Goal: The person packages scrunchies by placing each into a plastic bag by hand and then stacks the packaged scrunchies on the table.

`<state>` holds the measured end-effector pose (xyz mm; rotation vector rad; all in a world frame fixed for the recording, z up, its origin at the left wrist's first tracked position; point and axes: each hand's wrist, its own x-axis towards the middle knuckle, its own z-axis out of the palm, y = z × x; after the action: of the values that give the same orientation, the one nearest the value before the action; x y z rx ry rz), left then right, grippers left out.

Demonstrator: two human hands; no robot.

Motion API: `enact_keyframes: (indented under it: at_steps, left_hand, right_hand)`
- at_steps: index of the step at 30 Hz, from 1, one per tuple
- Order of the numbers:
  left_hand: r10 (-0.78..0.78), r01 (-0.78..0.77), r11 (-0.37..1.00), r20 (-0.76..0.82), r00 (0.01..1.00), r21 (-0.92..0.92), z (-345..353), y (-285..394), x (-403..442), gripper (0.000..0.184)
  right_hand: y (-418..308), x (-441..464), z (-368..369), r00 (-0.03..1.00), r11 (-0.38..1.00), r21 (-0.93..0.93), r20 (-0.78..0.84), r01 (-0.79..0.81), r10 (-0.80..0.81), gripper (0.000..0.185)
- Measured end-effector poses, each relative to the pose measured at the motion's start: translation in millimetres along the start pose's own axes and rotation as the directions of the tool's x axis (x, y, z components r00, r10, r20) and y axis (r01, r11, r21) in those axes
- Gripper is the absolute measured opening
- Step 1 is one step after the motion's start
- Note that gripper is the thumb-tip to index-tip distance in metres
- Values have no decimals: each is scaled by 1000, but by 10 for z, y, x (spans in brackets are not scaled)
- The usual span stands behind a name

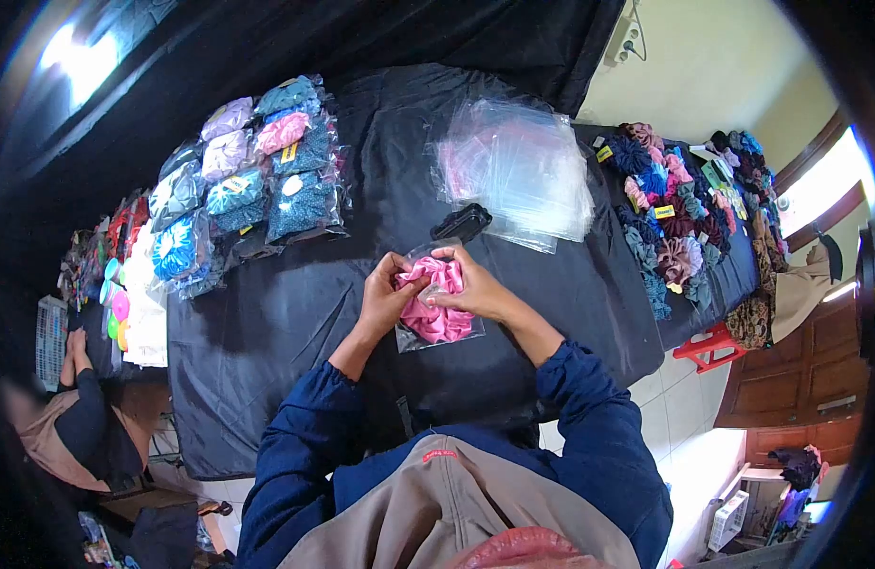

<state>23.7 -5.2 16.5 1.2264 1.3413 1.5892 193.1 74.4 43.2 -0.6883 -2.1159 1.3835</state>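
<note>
A shiny pink scrunchie (444, 319) lies in a clear plastic bag (412, 340) above the black-covered table, in front of my chest. My left hand (386, 292) grips its left side, fingers curled and thumb pressed on the fabric. From the right, my right hand (477, 286) holds the scrunchie and bag, with the thumb across the front and the fingers at the top edge. A small pale patch shows between the thumbs; I cannot make out what it is. Just beyond my hands sits a dark, shiny object (462, 222), perhaps a tape dispenser.
A stack of clear plastic bags (523, 171) lies at the back. Bagged scrunchies (300, 204) are piled on the left. Loose scrunchies (670, 204) cover the right side table. A red stool (710, 348) stands below it. Another person (86, 427) sits at the far left.
</note>
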Motion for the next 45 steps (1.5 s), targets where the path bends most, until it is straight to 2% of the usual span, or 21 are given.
enact_keyframes:
  at_steps: [2,4,6,8,12,14,16,17,18,20,23,26,27,29,30,32,34,39,42,44,45]
  left_hand:
    - [23,-23,999,17,1000,40,7,8,-9,24]
    - [41,-44,996,34,999,81,-17,21,-23,22]
    - [-97,112,987,128,987,-119,-85,34,6,17]
    - [-80,107,985,194,978,-134,-153,38,47,15]
    - [-135,161,984,263,955,-80,-221,117,72,21]
    - [-156,229,952,322,934,-203,-224,144,64,23]
    - [-175,249,950,338,925,-190,-256,195,43,26]
    - [-95,160,977,380,920,-143,-275,226,56,26]
    - [-16,64,993,424,906,-99,-279,269,66,26]
    - [7,69,985,439,898,-156,-275,360,53,26]
    - [60,17,989,502,863,-148,-282,478,40,26]
    - [94,-13,988,531,842,-154,-259,542,38,27]
    - [106,-14,984,527,843,-175,-258,522,41,22]
    - [118,-17,981,520,846,-195,-276,440,32,21]
    - [42,49,982,465,884,-183,-289,384,18,21]
    - [-36,118,977,406,913,-179,-299,263,6,21]
    - [-32,102,972,307,951,-213,-281,208,-7,23]
    - [-70,149,961,315,946,-234,-206,177,-18,24]
    - [-134,195,966,317,939,-168,-181,174,-6,22]
    - [-183,225,970,319,930,-98,-156,153,-1,22]
    - [-192,264,941,308,932,-213,-118,144,-8,21]
  right_hand:
    - [61,-11,36,999,1000,-6,-28,-18,18,66]
    - [52,14,-31,992,984,-154,77,-90,102,61]
    - [-51,26,-247,989,971,-231,113,-70,98,56]
    - [-259,15,-518,932,962,-216,286,-165,224,51]
    - [-493,-158,-907,975,918,353,-59,-181,215,43]
    - [-530,-168,-1136,969,804,582,-110,-118,222,40]
    - [-609,-125,-1254,920,745,667,-313,37,235,39]
    - [-638,-79,-1260,906,685,706,-390,180,164,38]
    - [-631,2,-1313,889,697,678,-440,235,129,35]
    - [-615,139,-1343,863,675,656,-502,338,56,34]
    - [-653,397,-1263,878,738,608,-477,293,45,37]
    - [-759,573,-974,908,907,329,-402,262,-116,35]
    - [-779,585,-891,908,906,332,-403,263,-115,35]
    - [-824,579,-748,937,933,-172,-95,318,-337,38]
    - [-912,601,-722,965,963,-132,150,236,-216,37]
    - [-984,600,-622,940,979,-146,330,141,-86,51]
    - [-938,601,-545,944,983,-147,326,112,-59,52]
    - [-898,585,-506,960,996,-81,276,-29,50,55]
    - [-886,596,-542,904,979,-56,377,-198,204,61]
    - [-744,638,-454,930,985,-2,329,-170,161,61]
    - [-542,676,-377,980,989,60,156,-136,126,61]
